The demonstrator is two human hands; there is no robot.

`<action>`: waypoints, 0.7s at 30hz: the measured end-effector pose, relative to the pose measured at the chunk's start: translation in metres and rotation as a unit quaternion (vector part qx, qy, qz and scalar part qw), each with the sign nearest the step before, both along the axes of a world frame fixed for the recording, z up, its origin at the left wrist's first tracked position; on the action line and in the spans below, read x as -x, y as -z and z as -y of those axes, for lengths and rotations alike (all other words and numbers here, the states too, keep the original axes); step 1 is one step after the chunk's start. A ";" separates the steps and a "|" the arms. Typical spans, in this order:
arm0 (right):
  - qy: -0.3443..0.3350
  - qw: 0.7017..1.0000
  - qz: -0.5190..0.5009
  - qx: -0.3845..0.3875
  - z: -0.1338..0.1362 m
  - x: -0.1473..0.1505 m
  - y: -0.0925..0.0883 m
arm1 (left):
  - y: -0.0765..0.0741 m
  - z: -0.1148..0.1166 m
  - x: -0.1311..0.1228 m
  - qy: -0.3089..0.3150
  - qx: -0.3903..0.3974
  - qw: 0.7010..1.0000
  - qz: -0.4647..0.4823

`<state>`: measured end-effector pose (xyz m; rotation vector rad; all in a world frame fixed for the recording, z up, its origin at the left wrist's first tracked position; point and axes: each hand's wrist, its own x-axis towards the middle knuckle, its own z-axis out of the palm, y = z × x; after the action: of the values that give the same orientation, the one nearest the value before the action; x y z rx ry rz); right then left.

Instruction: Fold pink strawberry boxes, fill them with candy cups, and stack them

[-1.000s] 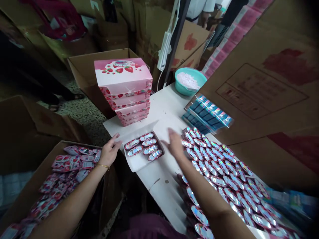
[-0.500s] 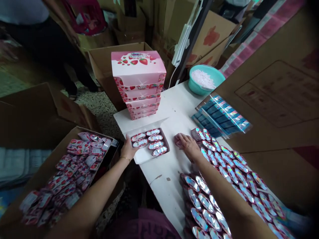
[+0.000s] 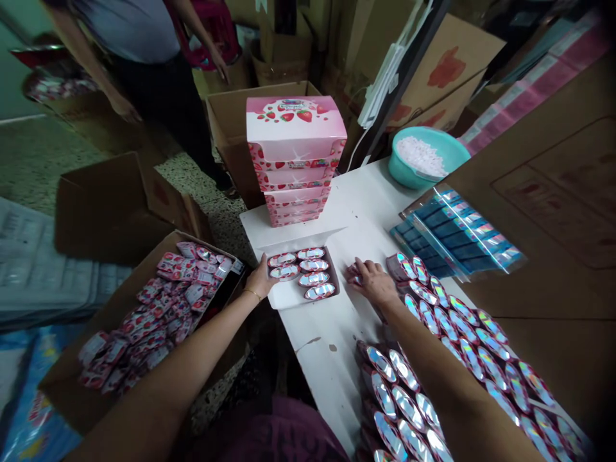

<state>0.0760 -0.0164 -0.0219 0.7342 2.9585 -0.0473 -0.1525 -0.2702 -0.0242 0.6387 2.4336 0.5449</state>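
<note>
My left hand (image 3: 260, 279) grips the left side of an open white box (image 3: 293, 300), its thumb over the rim near the packs. Inside the box stand several small packs (image 3: 314, 264) with shiny oval ends and red edges, in two columns; the near left part shows bare white card. Just right of the box, my right hand (image 3: 378, 283) has its fingers closed around a similar small pack (image 3: 355, 274), held low at the table surface and partly hidden by the fingers. More oval-ended packs (image 3: 423, 293) stand in rows under and beyond my right forearm.
Closed pink strawberry boxes (image 3: 296, 151) are stacked behind the open box. A turquoise bowl (image 3: 394, 163) of white bits and blue plastic-wrapped packs (image 3: 452, 231) sit along the right. Left of the table (image 3: 317, 353), a carton (image 3: 168, 239) holds loose strawberry packs. A person (image 3: 144, 38) stands beyond.
The camera has turned left, so the scene sits further right in view. Both hands keep nearly the same places at the box and the single pack.
</note>
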 end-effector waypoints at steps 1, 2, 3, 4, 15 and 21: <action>0.025 0.999 -0.035 -0.009 0.004 -0.004 -0.010 | -0.001 0.001 0.000 0.002 -0.005 1.000 0.013; 0.040 0.996 -0.076 -0.014 0.010 -0.008 -0.023 | -0.002 0.003 0.000 0.005 -0.016 0.999 0.028; 0.040 0.992 -0.116 -0.012 0.019 -0.010 -0.036 | -0.003 0.006 0.001 0.005 -0.035 0.999 0.040; 0.019 0.988 -0.150 -0.002 0.030 -0.009 -0.049 | -0.002 0.008 0.001 0.004 -0.060 0.997 0.050; -0.278 0.949 -0.126 0.079 0.153 0.085 -0.022 | 0.013 0.037 0.004 -0.087 -0.165 0.968 0.169; -0.263 0.963 -0.053 0.033 0.160 0.093 -0.008 | 0.006 0.040 0.005 -0.085 -0.196 0.958 0.193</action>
<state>-0.0168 -0.1761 -0.0137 -0.0803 3.1262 -0.1494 -0.1576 -0.3107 -0.0297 0.4254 2.0321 1.1287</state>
